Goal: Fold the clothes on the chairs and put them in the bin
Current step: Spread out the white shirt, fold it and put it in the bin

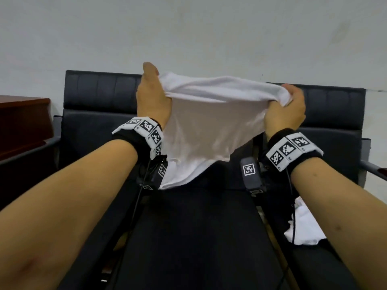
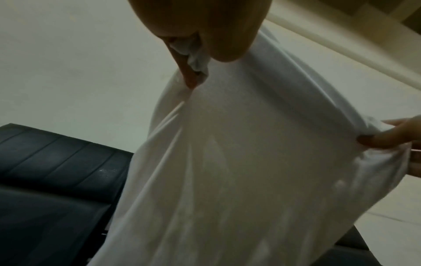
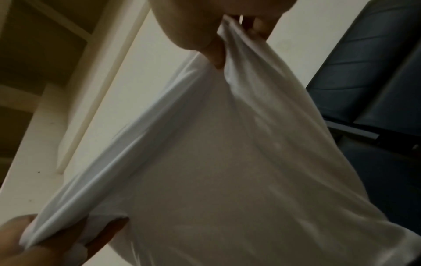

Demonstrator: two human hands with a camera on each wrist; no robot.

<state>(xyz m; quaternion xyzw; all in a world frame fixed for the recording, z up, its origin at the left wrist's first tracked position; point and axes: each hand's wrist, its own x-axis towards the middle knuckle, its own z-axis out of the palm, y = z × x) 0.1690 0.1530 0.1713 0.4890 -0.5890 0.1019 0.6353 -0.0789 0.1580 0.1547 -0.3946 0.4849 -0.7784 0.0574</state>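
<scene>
A white garment hangs in the air between both hands, above the black chair. My left hand grips its upper left edge and my right hand grips its upper right edge, so the top edge is stretched and the cloth drapes down toward the seat. In the left wrist view the left hand pinches bunched white garment. In the right wrist view the right hand pinches the white garment. Another white cloth lies on the right chair's seat.
Two black padded chairs stand side by side against a pale wall; the second chair is on the right. A dark wooden piece of furniture stands at the left. No bin shows in any view.
</scene>
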